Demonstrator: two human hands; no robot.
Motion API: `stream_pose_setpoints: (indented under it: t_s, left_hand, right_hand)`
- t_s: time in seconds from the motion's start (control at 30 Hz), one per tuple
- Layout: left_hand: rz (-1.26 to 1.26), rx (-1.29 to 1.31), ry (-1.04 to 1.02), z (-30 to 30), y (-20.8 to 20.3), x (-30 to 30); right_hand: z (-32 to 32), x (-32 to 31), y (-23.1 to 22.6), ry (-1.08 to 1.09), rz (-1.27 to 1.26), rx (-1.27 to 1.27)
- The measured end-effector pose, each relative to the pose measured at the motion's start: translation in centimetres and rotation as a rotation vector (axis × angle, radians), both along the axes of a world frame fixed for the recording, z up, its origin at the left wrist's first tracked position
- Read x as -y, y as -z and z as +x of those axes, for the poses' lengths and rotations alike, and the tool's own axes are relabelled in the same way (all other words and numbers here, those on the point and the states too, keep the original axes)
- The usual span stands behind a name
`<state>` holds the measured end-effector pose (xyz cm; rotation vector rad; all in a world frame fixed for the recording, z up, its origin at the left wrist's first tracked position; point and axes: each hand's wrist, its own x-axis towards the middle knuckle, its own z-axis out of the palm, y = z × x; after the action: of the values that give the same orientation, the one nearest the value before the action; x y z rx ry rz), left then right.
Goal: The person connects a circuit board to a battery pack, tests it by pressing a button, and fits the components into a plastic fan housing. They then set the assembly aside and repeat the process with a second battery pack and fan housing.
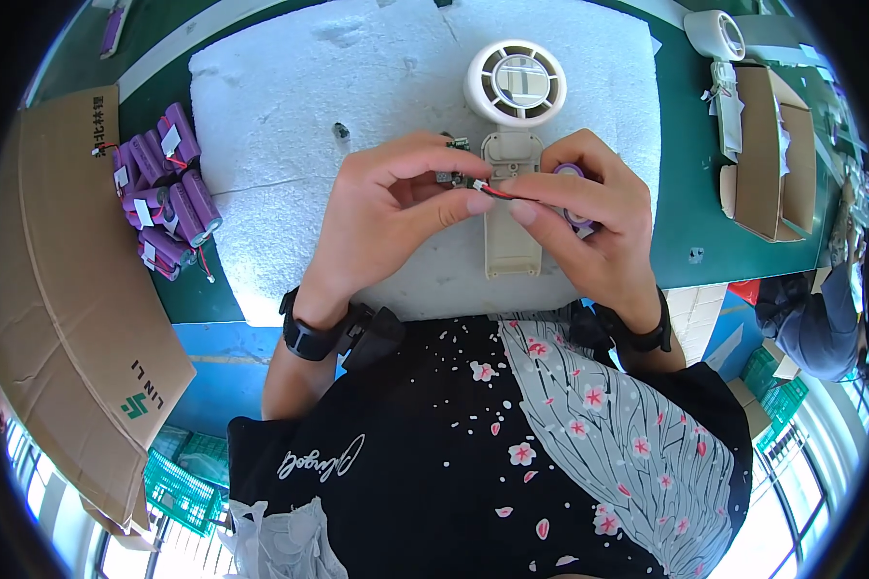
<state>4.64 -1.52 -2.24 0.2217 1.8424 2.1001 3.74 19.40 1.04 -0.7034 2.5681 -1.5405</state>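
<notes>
A cream handheld fan [516, 121] lies on a white foam sheet, its round grille at the far end and its handle shell [512, 253] toward me. My left hand [381, 212], fingers closed, grips a small green circuit board [457, 145] beside the handle. In my closed right hand [608, 217] is a purple battery cell [570, 171], partly covered by the fingers. My right thumb and forefinger pinch its red and black wires [499, 192]. The white wire plug [479, 184] meets the board at my left fingertips; whether it is seated cannot be made out.
Several purple battery cells [169, 193] with wires are piled left of the foam sheet [261, 116]. A large cardboard box [68, 289] stands at far left. Right of the foam are an open carton [768, 159] and another cream fan [714, 37]. Green crates [183, 492] sit below table level.
</notes>
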Motion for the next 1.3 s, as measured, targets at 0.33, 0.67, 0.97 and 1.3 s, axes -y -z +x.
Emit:
stream_pose_setpoints:
  t_s: [0.33,0.67,0.97,1.3]
  left_hand:
    - [0.055,0.030,-0.074,0.2,0.2,-0.3]
    - [-0.047,-0.058,-0.022,0.2,0.1,-0.1]
    - [0.205,0.131,0.006,0.0,0.4,0.2]
    - [0.138,0.134,0.008,0.1,0.6,0.3]
  right_hand:
    - [0.4,0.7,0.1,0.085,0.145,-0.003]
    - [0.0,0.5,0.8,0.058,0.175,-0.014]
    - [-0.4,-0.1,0.3,-0.023,0.121,0.040]
    - [-0.3,0.2,0.6,0.016,0.141,0.001]
